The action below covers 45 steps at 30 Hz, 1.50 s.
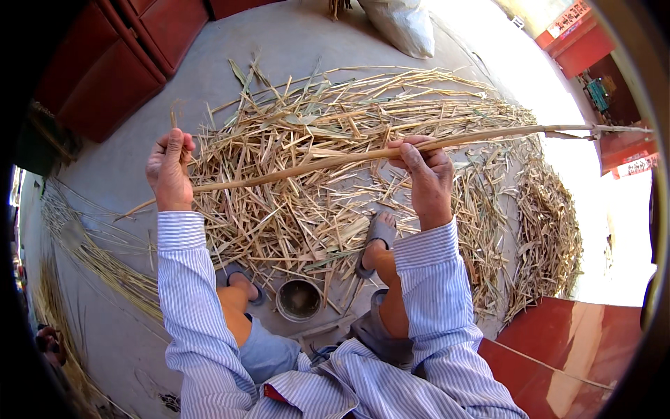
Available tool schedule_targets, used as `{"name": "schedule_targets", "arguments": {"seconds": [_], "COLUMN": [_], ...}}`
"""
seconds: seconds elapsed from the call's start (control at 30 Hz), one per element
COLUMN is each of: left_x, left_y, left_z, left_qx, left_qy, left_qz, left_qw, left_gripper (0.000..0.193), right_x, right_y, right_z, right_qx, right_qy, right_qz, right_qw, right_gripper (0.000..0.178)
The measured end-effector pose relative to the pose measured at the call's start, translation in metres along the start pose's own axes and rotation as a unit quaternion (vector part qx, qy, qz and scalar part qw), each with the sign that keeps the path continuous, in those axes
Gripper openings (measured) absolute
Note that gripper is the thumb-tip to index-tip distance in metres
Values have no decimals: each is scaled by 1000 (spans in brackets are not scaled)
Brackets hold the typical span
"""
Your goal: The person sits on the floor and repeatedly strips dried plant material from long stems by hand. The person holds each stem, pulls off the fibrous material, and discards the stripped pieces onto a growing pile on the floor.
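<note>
A long tan reed stalk (314, 165) runs across in front of me, slightly higher on its right end. My right hand (427, 174) is closed around it, with thumb and fingers pinched near its middle. My left hand (171, 167) is raised and closed, and a short, thin dry strip (174, 117) sticks up from between its thumb and fingers. The stalk passes behind the left hand's wrist, and its thin tip comes out on the far left side. Whether the left fingers also touch the stalk is hidden.
Loose cut reed pieces (279, 216) cover the floor ahead, with a leafier heap (548, 237) at right. A metal bowl (299, 300) stands between my feet. Thin stalks (122, 269) lie at left. Red furniture (105, 77), a white sack (405, 28) and a red surface (600, 335) lie around.
</note>
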<state>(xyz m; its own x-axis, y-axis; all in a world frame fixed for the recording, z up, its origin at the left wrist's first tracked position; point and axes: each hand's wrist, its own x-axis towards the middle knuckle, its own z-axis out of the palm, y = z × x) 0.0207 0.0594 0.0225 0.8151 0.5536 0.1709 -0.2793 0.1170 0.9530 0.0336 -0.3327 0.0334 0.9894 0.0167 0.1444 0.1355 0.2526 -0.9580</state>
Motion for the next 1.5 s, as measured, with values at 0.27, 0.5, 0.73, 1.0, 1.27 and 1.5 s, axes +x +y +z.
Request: {"name": "schedule_targets", "arguments": {"seconds": [0.27,0.5,0.73,1.0,1.27,1.5], "left_x": [-42,-63,-59,-76,-91,-20], "left_y": [-11,-32,-26,-18,-28,13], "left_z": [51,70,63,89,98,26], "left_qx": [437,385,153,385,197,44], "left_qy": [-246,-285,-200,-295,-211,-50], "left_qz": [315,245,-9,307,85,27], "left_qw": [806,843,968,819,954,997], "left_gripper": [42,29,23,42,25,19], "right_x": [6,8,10,7,5,19], "right_y": [10,7,6,9,11,15], "right_z": [6,6,-5,0,7,-22], "right_qx": [27,37,53,44,28,58], "right_qy": [61,98,123,134,148,208], "right_qz": [17,37,61,81,84,82], "right_qw": [998,994,989,987,985,973], "right_gripper": [18,22,23,24,27,28]}}
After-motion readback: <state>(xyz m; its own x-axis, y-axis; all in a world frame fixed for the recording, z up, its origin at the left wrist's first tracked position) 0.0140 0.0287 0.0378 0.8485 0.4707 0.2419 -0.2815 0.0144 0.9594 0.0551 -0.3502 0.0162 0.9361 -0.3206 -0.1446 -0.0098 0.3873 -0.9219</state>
